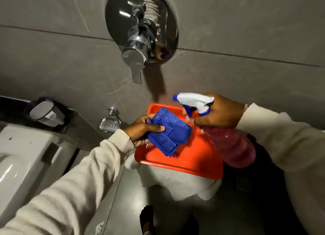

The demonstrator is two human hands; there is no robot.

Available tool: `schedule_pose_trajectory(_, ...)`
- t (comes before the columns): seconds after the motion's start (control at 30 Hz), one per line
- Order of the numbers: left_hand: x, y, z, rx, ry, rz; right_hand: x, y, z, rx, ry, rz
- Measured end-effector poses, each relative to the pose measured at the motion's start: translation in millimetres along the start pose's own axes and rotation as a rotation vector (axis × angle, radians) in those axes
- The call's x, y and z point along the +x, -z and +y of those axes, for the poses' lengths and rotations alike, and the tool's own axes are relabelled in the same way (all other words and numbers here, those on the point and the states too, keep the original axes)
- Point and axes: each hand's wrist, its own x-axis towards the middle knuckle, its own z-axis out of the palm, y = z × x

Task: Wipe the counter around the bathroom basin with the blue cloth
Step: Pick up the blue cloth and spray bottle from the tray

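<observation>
The left hand (142, 129) pinches the blue cloth (171, 132), thumb on top and fingers under. The right hand (217, 111) is wrapped tight around the neck of a pink spray bottle (232, 145), with one finger near the blue trigger.

The cloth is folded and hangs just above the orange tray (193, 157). Its long side runs from the far corner of the tray down toward the near edge, and the loose end points down at the tray. The bottle's nozzle points left, over the tray's far edge, past the cloth.

No basin or bench shows here, so I think the wiping has not started.

What could go wrong? The nozzle is not aimed at the cloth, so a squeeze could wet the grey wall behind the tray instead. The cloth is held at one end only, so it could unfold or slip down. The tray sits on something white and sticks out past it, so a bump could tip it.
</observation>
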Motion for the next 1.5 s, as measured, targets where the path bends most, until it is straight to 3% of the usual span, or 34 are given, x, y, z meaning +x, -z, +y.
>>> schedule_pose_trajectory(0.07, -0.8, 0.0, -0.1, -0.072, -0.012, -0.023, -12.0, -2.8, -6.3, -0.061, -0.072, -0.163)
schedule_pose_trajectory(0.17, -3.3, 0.0, -4.5, -0.120, -0.018, -0.039, -27.0, -11.1, -7.9, -0.336, -0.123, -0.305)
schedule_pose_trajectory(0.33, -7.9, -5.7, -12.6, -0.081, -0.015, -0.049, -40.7, -16.9, -9.9, -0.363, -0.201, -0.237)
schedule_pose_trajectory(0.5, -17.5, -11.9, -14.5, -0.077, -0.038, -0.080, -43.8, -24.8, -15.3, -0.408, -0.420, -0.181)
schedule_pose_trajectory(1.3, -46.7, -7.7, -9.2, -0.097, -0.032, -0.077, -59.3, -34.5, -27.5, -0.398, -0.217, -0.053)
schedule_pose_trajectory(1.37, -46.3, -7.5, -7.9, -0.094, -0.028, -0.068, -59.1, -28.5, -23.4, -0.293, -0.171, 0.022)
schedule_pose_trajectory(1.5, -44.9, -7.9, -7.1, -0.064, -0.013, -0.051, -47.2, -24.3, -14.2, -0.050, -0.069, 0.341)
